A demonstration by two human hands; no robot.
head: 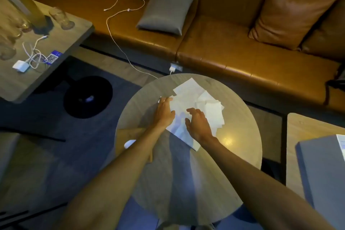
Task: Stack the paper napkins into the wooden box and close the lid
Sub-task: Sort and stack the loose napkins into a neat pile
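My left hand (165, 112) lies flat on the paper napkins (194, 99). My right hand (198, 123) hovers open-fingered, holding nothing. No writing is legible.

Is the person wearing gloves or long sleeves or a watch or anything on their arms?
No. Both arms are bare as far up as the picture shows, with no sleeves in sight. The left hand and the right hand have no gloves, and no watch, bracelet or ring shows on either. The picture is a bit blurry, so something tiny could be missed.

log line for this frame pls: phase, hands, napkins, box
phase: gathering | left hand: flat on napkins | right hand: on napkins, fingers spread | napkins: loose, scattered on round table | wooden box: by left forearm, lid state unclear
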